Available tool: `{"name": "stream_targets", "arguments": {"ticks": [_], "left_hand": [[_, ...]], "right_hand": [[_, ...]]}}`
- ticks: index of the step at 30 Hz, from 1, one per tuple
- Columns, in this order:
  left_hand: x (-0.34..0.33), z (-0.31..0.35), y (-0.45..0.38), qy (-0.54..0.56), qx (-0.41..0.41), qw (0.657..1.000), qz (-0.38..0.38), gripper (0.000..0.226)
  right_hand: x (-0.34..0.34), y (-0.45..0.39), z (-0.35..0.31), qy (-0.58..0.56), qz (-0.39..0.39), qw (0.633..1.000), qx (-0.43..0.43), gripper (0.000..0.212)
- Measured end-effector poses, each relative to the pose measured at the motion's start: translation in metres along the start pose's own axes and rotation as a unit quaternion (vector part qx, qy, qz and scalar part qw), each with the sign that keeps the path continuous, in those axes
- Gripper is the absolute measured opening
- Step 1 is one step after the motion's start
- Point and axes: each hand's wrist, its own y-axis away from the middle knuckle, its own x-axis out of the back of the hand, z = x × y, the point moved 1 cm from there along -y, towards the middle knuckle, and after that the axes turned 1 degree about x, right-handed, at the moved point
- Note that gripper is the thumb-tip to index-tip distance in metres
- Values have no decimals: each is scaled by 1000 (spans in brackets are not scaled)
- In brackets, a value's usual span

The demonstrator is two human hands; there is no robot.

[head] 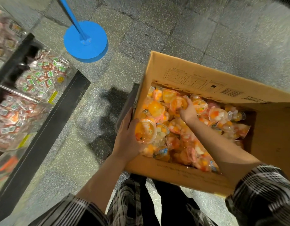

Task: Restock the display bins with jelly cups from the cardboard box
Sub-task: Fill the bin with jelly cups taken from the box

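Note:
An open cardboard box (186, 74) stands on the floor, filled with several clear jelly cups (217, 114) holding orange and white fruit pieces. My left hand (127, 136) is at the box's left wall and grips one jelly cup (145, 130), with more cups under its fingers. My right hand (187, 110) reaches into the middle of the box, fingers curled around another jelly cup (177, 103). Clear display bins (43, 75) at the left hold small wrapped sweets with red and green labels.
The bins sit on a black-framed rack (48, 128) along the left edge. A blue round stand base (85, 44) with a blue pole rests on the speckled tile floor beyond the box. Floor shows between rack and box. My legs stand just below the box.

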Motion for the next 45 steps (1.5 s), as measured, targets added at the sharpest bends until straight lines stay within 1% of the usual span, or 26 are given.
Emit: {"name": "stream_targets", "arguments": {"ticks": [1, 3, 6, 7, 10, 11, 12, 13, 14, 15, 16, 17, 18, 20, 23, 26, 28, 29, 30, 32, 36, 38, 40, 41, 43, 45], "left_hand": [[1, 0, 0, 5, 5, 1000, 0, 69], [2, 1, 1, 11, 28, 999, -11, 77], [1, 2, 2, -21, 31, 999, -1, 85], [1, 3, 4, -44, 21, 999, 13, 84], [-1, 16, 6, -70, 24, 996, 48, 74], [-1, 29, 8, -76, 23, 995, 64, 70], [-13, 35, 9, -74, 25, 994, 77, 67], [-21, 48, 11, -69, 18, 993, 97, 66], [-26, 65, 15, -14, 37, 996, 74, 75], [-33, 86, 19, 9, 70, 997, 38, 85], [-41, 105, 23, 48, 92, 995, 8, 86], [-49, 127, 31, 86, 108, 990, -13, 77], [-57, 148, 38, 125, 107, 986, -10, 71], [-77, 190, 55, 176, 88, 980, -14, 77], [-109, 239, 89, 211, 80, 971, -75, 80], [-148, 273, 131, 220, -13, 970, -106, 80], [-174, 295, 170, 236, -42, 962, -129, 80], [-187, 305, 192, 238, -44, 958, -151, 80], [-198, 316, 215, 248, -47, 952, -173, 79], [-224, 339, 265, 266, -49, 938, -217, 75], [-277, 369, 371, 304, -62, 907, -285, 69], [-298, 379, 424, 289, -92, 894, -330, 72], [-313, 389, 472, 279, -115, 870, -390, 72], [-320, 393, 493, 264, -125, 865, -408, 71], [-333, 403, 529, 231, -164, 857, -431, 72], [-349, 412, 559, 191, -218, 838, -462, 76]], "right_hand": [[4, 5, 2, -59, -4, 998, -23, 58], [12, 14, 11, -167, -16, 983, -69, 62], [31, 42, 22, -249, -62, 960, -114, 69], [39, 55, 22, -260, -68, 956, -116, 77], [61, 87, 38, -267, -59, 955, -115, 118], [71, 100, 41, -281, -52, 951, -118, 122], [81, 117, 39, -304, -49, 944, -118, 114], [93, 139, 34, -330, -46, 936, -111, 94], [104, 157, 34, -361, -41, 926, -100, 69], [115, 176, 34, -386, -36, 918, -88, 48], [123, 193, 39, -404, -26, 911, -79, 37], [130, 210, 44, -422, -15, 904, -71, 31], [136, 227, 50, -438, 3, 897, -66, 28], [146, 260, 66, -479, 45, 874, -63, 26], [162, 310, 101, -524, 143, 837, -62, 23], [188, 364, 144, -531, 266, 802, -64, 14], [204, 401, 176, -518, 323, 789, -69, 9], [210, 420, 195, -515, 355, 776, -77, 6], [216, 439, 215, -513, 385, 762, -87, 6], [225, 474, 256, -519, 434, 729, -106, 17], [233, 547, 341, -538, 505, 663, -128, 10], [235, 584, 381, -553, 535, 625, -136, 11], [236, 618, 417, -579, 558, 576, -146, 14], [236, 633, 435, -591, 566, 555, -152, 15], [236, 663, 468, -601, 571, 537, -160, 14], [236, 689, 501, -604, 577, 525, -165, 13]]}}
